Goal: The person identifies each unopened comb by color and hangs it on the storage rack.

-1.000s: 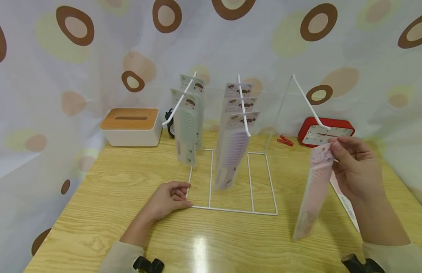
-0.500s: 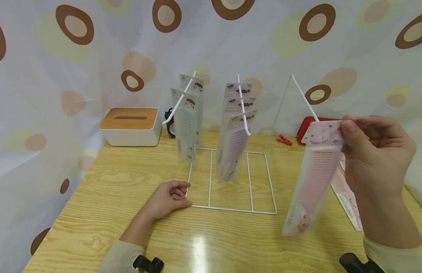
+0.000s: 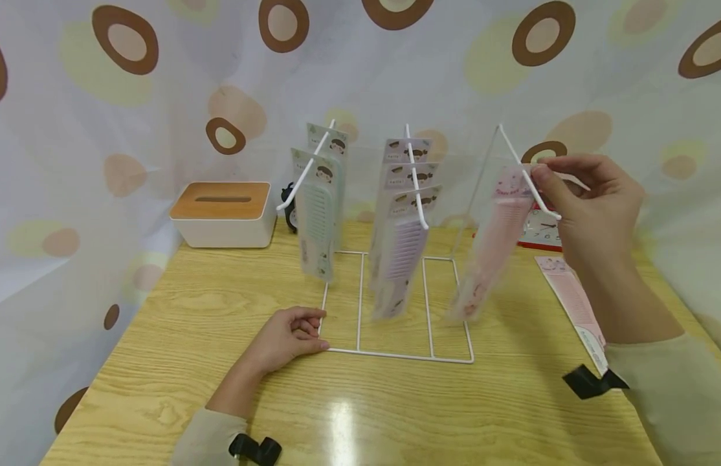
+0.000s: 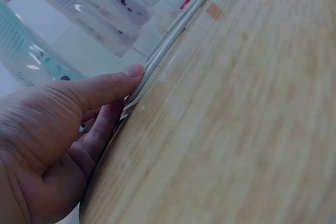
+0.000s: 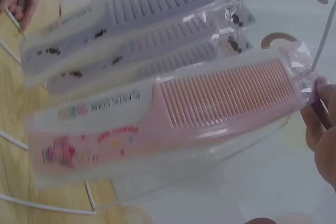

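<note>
My right hand (image 3: pixel 596 204) pinches the top of a packaged pink comb (image 3: pixel 491 246) between thumb and fingertips, at the right prong of a white wire display rack (image 3: pixel 395 355). The prong crosses the head of the packet; whether it passes through the hole I cannot tell. In the right wrist view the pink comb (image 5: pixel 226 95) shows its fine teeth through clear plastic. My left hand (image 3: pixel 287 340) holds the rack's front left corner, thumb on the wire in the left wrist view. Purple combs (image 3: pixel 404 259) hang on the middle prong, green combs (image 3: pixel 318 220) on the left one.
Another packaged pink comb (image 3: pixel 573 304) lies on the wooden table (image 3: pixel 267 401) at right. Behind stand a red clock (image 3: pixel 541 230), partly hidden by my right hand, and a white tissue box (image 3: pixel 223 230) with a wooden lid. A dark clock (image 3: pixel 290 210) sits behind the green combs.
My right hand has lifted the pink comb and carried it forward and left, up to the right prong. The purple combs sway slightly. My left hand has stayed on the rack corner.
</note>
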Tool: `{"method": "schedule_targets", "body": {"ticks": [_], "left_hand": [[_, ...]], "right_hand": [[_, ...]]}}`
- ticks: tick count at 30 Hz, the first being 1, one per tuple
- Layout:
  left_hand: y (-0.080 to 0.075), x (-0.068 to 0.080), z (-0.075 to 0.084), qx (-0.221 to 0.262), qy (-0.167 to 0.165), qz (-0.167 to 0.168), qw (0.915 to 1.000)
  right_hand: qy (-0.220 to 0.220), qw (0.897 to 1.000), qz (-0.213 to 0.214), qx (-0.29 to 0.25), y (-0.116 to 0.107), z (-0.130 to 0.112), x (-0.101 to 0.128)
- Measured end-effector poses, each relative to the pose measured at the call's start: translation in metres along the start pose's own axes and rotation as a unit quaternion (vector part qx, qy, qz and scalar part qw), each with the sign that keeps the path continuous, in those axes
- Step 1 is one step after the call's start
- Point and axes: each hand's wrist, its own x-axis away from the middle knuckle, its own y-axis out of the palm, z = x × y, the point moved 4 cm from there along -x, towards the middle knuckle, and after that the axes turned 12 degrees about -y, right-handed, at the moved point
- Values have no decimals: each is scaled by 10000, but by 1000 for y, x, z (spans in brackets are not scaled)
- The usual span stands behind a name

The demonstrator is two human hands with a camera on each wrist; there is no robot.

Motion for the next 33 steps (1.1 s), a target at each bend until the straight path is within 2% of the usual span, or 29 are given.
{"method": "schedule_targets", "body": {"ticks": [5,14,23,25,27,29,30,31,33], "left_hand": [[0,0,1,-8,4,2,10000],[2,0,0,8,-12,-43,10000],[1,1,1,-13,-10,-9,10000],[1,1,2,-11,-10,3,10000],[1,1,3,-9,-10,4,10000],[1,1,2,-18,-24,-3,10000],[1,2,2,-21,-35,-8,10000],[1,2,2,-24,-47,-11,10000],[1,2,2,-27,-70,-5,10000]], "right_hand": [[135,9988,-432,187,1,20,-23],[822,9961,-310,108,-6,39,-40],[805,9956,-442,-194,-13,41,-36],[712,9955,-601,-157,-16,40,-35],[687,9940,-841,119,-22,39,-33],[757,9874,-1156,771,-34,40,-31],[825,9801,-1338,1212,-41,41,-29],[895,9685,-1521,1759,-49,43,-28],[994,9366,-1888,2780,-68,50,-24]]}}
